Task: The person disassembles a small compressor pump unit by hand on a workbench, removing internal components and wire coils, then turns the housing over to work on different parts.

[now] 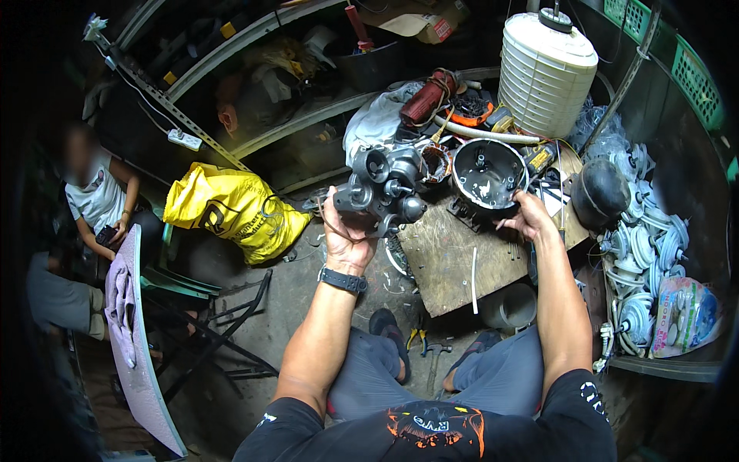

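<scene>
My left hand point(348, 235) is closed around a dark grey metal mechanism point(385, 189), which has several round knobs and cup-shaped ends. It is raised over the left edge of a wooden board point(446, 266). My right hand point(526, 219) pinches the near right rim of a round black housing point(486, 185), open side up, with a dark shiny inside and pale specks. Between the two stands a ring-shaped motor stator point(436, 163) with copper-coloured windings. A thin white tube point(474, 281) lies on the board's near part.
A white ribbed tank point(548, 73) stands behind the board. White-blue motor parts point(639, 246) pile up at right. A yellow sack point(235, 209) sits at left, near a seated person point(100, 185). Pliers point(418, 339) and a hammer point(437, 351) lie between my feet.
</scene>
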`<state>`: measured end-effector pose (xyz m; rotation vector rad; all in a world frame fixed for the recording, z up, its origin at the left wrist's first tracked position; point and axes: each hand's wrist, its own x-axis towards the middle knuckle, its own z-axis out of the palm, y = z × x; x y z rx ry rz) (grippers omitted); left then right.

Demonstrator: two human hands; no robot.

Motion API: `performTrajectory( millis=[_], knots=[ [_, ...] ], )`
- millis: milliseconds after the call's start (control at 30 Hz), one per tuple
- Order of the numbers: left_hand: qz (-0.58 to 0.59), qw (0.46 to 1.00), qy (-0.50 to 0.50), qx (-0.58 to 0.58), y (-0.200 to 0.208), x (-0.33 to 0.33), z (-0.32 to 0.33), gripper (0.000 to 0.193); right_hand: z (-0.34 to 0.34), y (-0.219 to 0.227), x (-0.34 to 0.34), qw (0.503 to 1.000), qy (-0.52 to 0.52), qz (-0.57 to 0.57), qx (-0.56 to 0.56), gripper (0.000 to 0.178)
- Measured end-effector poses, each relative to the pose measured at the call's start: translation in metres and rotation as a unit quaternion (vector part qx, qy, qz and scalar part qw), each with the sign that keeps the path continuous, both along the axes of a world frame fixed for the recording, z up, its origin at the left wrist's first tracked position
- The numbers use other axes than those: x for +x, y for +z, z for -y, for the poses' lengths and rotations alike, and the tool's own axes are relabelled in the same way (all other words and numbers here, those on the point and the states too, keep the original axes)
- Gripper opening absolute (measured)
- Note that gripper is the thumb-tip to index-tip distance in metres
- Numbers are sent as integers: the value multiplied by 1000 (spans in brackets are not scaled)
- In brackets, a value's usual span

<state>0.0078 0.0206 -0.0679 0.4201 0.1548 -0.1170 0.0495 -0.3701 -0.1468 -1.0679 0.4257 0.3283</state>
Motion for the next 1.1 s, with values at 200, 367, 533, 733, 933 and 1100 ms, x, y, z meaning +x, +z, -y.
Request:
performTrajectory(
  millis=[200,367,533,733,933,1100],
  knots=[
    [-17,1000,-6,6,0,-8,3,35,-7,4,-24,999,-45,-14,25,54],
    [-17,1000,3,17,-8,-11,-6,38,9,4,-61,978,-99,26,-182,79],
    [-23,999,-11,32,-5,-20,-5,40,-4,13,-103,955,-88,59,-278,60],
    [-45,997,1,62,-16,-31,2,40,-1,18,-97,914,-6,142,-381,44],
    [-81,994,-39,64,-20,-50,18,45,-5,15,-94,885,8,199,-422,40],
    [-79,992,-96,29,-50,-78,39,45,-9,28,-98,877,12,202,-436,41]
  ],
)
